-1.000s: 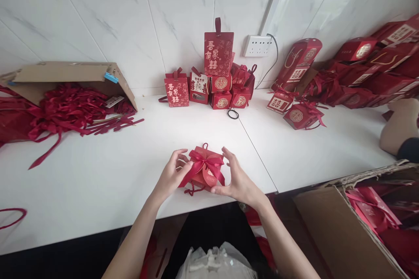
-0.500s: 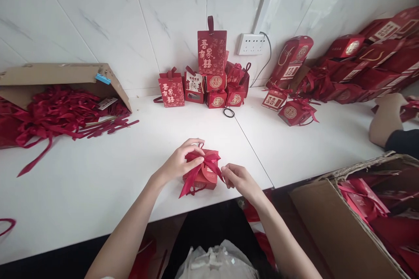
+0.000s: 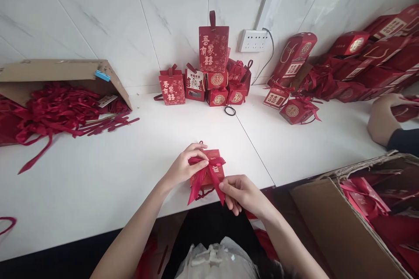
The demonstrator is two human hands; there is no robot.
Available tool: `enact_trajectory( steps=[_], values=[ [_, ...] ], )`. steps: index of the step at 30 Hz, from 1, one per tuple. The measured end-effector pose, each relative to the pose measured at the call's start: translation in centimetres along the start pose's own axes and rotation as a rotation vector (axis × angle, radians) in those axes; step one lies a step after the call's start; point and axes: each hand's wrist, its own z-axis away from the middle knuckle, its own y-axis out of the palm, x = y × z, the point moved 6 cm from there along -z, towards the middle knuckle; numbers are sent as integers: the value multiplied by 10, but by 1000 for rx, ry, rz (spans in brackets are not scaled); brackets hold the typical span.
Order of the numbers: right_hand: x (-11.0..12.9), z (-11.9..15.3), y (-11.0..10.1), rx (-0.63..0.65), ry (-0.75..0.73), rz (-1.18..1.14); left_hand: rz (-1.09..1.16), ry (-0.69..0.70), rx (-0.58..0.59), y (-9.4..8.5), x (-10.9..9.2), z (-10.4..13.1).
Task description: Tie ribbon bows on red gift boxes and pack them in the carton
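A small red gift box (image 3: 214,153) with gold print lies on the white table near its front edge. Across it a red ribbon bow (image 3: 197,186) is tied, its two tails hanging toward me. The thumb and fingers of my left hand (image 3: 187,166) pinch the bow close to its knot; the hand covers the box's left side. My right hand (image 3: 241,192) is at the box's lower right corner. Its thumb and forefinger close on the right ribbon tail, while its other fingers curl loosely below. A twisted red cord shows at the box's front edge.
Left on the table, a cardboard box (image 3: 59,67) spills red ribbons (image 3: 62,107). Several red gift boxes (image 3: 214,48) stand against the wall, with more piled at right (image 3: 369,59). A co-worker's hand (image 3: 381,115) rests far right. An open carton (image 3: 337,218) stands front right.
My right hand has moved down and toward me along the ribbon tail, drawing it straighter. The bow looks more spread, and the view has shifted slightly. My left hand keeps its pinch.
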Motion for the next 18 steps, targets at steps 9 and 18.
enact_trajectory(
  steps=[9, 18],
  values=[
    [-22, 11, -12, -3, 99, 253, 43, -34, 13, 1, 3, 0],
    [21, 8, -79, -310, -203, 642, 127, -21, -15, 1, 2, 1]
  ],
)
